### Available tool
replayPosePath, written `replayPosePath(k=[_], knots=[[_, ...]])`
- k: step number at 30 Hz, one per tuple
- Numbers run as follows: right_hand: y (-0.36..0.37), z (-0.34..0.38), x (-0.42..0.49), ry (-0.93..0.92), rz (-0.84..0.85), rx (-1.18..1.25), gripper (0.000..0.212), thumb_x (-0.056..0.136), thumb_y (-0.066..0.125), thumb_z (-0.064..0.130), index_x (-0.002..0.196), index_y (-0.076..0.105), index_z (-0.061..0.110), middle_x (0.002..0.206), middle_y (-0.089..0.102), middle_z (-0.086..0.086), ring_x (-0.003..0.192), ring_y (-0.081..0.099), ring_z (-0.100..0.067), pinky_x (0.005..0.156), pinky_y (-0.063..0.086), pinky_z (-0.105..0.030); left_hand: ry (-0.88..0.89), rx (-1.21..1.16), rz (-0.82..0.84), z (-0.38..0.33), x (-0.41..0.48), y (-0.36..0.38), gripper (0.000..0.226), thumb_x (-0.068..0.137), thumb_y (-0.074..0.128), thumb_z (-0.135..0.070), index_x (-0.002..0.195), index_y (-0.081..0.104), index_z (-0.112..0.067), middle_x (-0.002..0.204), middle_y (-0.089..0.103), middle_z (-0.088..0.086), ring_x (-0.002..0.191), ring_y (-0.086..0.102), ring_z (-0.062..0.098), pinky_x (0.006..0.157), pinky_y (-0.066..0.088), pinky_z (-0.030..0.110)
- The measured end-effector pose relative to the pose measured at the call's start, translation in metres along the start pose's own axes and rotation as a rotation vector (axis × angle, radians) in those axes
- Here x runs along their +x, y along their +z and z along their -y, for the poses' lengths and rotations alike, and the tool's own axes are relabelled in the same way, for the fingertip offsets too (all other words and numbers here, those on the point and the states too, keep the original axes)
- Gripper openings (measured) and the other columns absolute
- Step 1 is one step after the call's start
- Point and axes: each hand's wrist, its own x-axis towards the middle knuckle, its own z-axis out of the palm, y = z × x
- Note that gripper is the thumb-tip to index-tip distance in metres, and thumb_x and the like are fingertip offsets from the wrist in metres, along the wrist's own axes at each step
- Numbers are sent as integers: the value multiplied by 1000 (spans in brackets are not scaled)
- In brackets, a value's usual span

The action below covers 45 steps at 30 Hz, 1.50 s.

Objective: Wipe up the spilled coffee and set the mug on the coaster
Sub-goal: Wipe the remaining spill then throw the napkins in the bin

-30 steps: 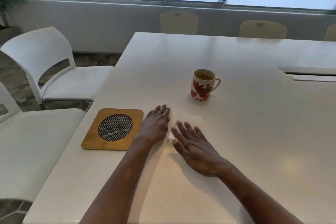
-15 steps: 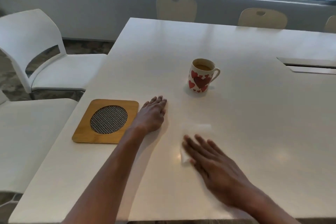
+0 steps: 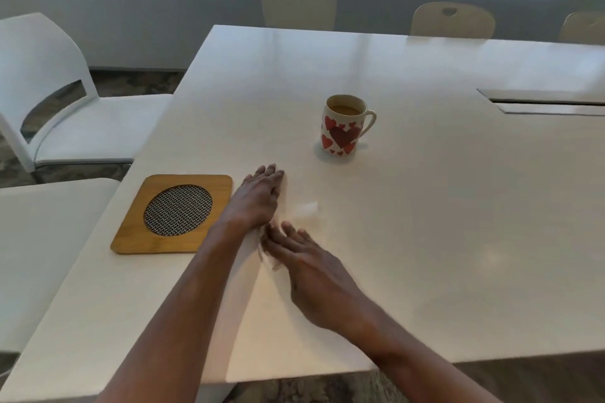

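head view, left to right from the coaster (image 3: 173, 213): it lies bare on the bench (image 3: 442, 239). just right of it the left hand (image 3: 258, 198) rests flat, fingers together, holding nothing. nearer, the blurred right hand (image 3: 311, 262) is spread flat; i cannot tell whether a tissue is under it. wiping looks to be the step in hand. the mug (image 3: 345, 125), further right and beyond, needs lifting level next.

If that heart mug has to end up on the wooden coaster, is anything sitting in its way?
Only the person's own left hand. It lies flat on the table just right of the coaster, on the line from the mug. The right hand is nearer the person. No other object lies between them, and the coaster's top is bare.
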Motion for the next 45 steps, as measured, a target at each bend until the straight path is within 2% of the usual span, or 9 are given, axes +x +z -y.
replayPosePath(k=[4, 7, 13, 24, 30, 32, 37, 42, 45], knots=[[-9, -5, -42, -20, 35, 46, 78, 82, 39, -13, 151, 33, 23, 158, 17, 15, 148, 5, 0, 117, -6, -15, -1, 1, 0, 0, -3, 0, 49, 104, 36, -21, 151, 27, -15, 162, 14, 2, 150, 7, 15, 120, 5, 32], [-26, -35, -68, 159, -24, 56, 68, 91, 37, -9, 147, 33, 30, 153, 19, 24, 146, 11, 5, 120, 3, -16, -15, 35, -30, -2, -9, 6, 50, 105, 32, -26, 152, 23, -16, 163, 11, 0, 150, 5, 14, 121, 2, 32], [-49, -96, -18, 368, -185, 45, 42, 100, 41, 6, 140, 52, 15, 154, 40, -1, 147, 29, -16, 119, 15, -25, -26, 138, -130, -7, -31, 24, 51, 105, 20, -34, 154, 16, -20, 163, 7, -4, 150, 2, 10, 121, -1, 29], [-11, -9, -56, -11, 9, 175, 62, 93, 43, -12, 145, 39, 23, 155, 23, 18, 147, 8, 4, 120, 3, -16, -37, 170, -159, -7, -34, 25, 51, 105, 19, -37, 154, 15, -23, 162, 9, -7, 149, 3, 7, 121, 0, 28], [-53, -77, -94, 156, -36, 167, 60, 91, 45, -12, 137, 49, 26, 148, 37, 19, 143, 27, 2, 121, 17, -23, -42, 162, -159, -9, -35, 26, 50, 105, 20, -35, 154, 16, -23, 162, 9, -7, 149, 3, 6, 120, 0, 27], [-69, -103, -69, 232, -101, 175, 49, 93, 47, -9, 132, 58, 17, 142, 45, 11, 142, 36, -13, 117, 16, -11, -46, 151, -166, -10, -34, 26, 50, 105, 20, -34, 153, 17, -22, 162, 10, -7, 149, 4, 6, 120, 0, 28], [-61, -99, 10, 226, -55, 253, 42, 96, 47, -4, 132, 60, 13, 148, 47, -1, 145, 30, -10, 102, 6, 8, -58, 114, -173, -14, -35, 25, 49, 105, 21, -31, 153, 21, -20, 162, 14, -6, 149, 7, 7, 121, 1, 28], [-33, -52, -1, 49, 10, 309, 48, 93, 47, -12, 130, 61, 12, 147, 48, -1, 144, 31, -10, 121, 12, -18, -31, 8, -201, -8, -32, 21, 46, 104, 30, -23, 149, 33, -17, 160, 24, -2, 148, 15, 9, 120, 7, 27], [-32, -46, -41, -23, 88, 369, 44, 94, 47, -10, 128, 62, 14, 145, 50, 3, 144, 31, -5, 121, 17, -21, -20, -48, -228, -7, -33, 19, 43, 103, 33, -19, 146, 40, -16, 158, 28, -1, 147, 19, 9, 119, 9, 26]])
